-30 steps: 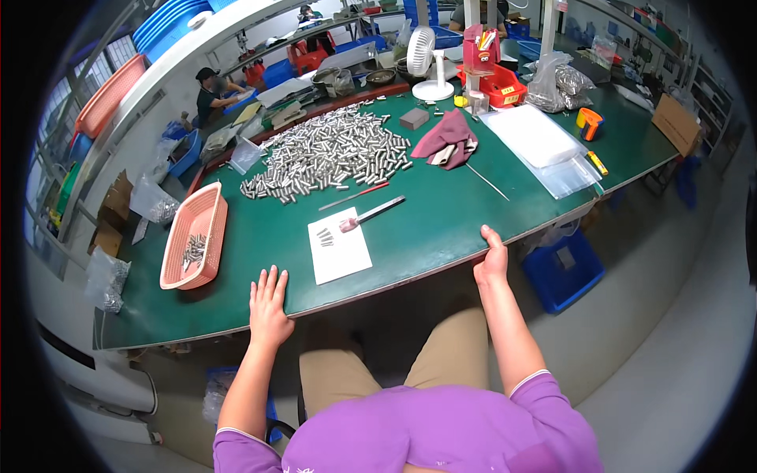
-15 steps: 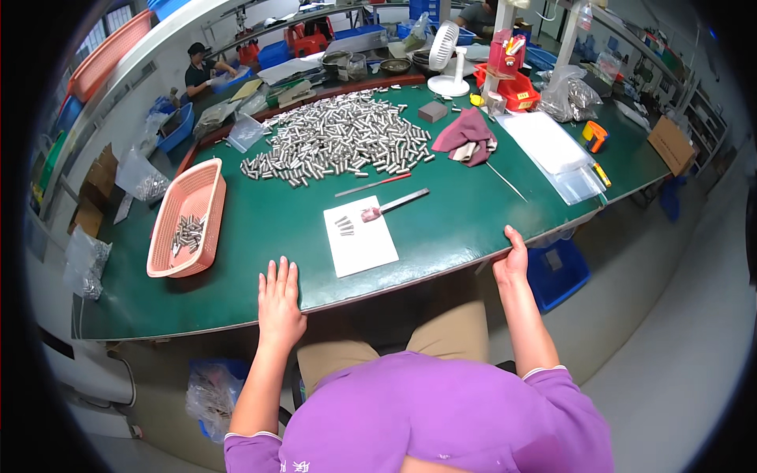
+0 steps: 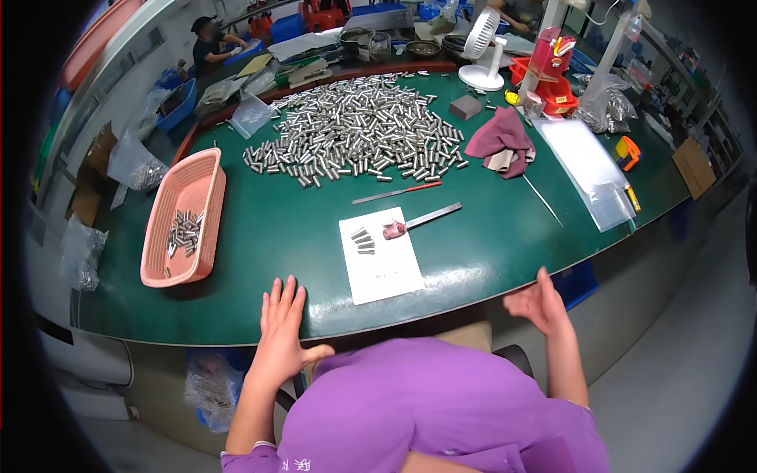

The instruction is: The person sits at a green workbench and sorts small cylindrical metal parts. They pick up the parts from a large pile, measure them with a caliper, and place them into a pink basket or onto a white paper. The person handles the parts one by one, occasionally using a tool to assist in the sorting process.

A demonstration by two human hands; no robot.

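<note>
My left hand (image 3: 281,335) lies on the near edge of the green table (image 3: 268,229), fingers stretched out and thumb spread, holding nothing. At the table's right front edge is my right hand (image 3: 542,303), thumb raised apart from loosely bent fingers, with nothing visible in it. Between the hands and farther in lies a white sheet of paper (image 3: 382,272). On it rest several small metal pins (image 3: 363,241) and the reddish wrapped end of a flat metal tool (image 3: 432,215). Just beyond the paper is a thin file with a red handle (image 3: 398,192).
A big heap of short metal cylinders (image 3: 355,130) covers the back middle. At left stands a pink basket (image 3: 213,229) with some cylinders inside. Toward the right are a maroon cloth (image 3: 498,142), a white fan (image 3: 481,51), plastic sleeves (image 3: 583,169) and an orange tape dispenser (image 3: 628,153).
My body has leaned closer to the table and the view has shifted. My left thumb has spread outward. My right hand has loosened from the table edge, its fingers now turned inward.
</note>
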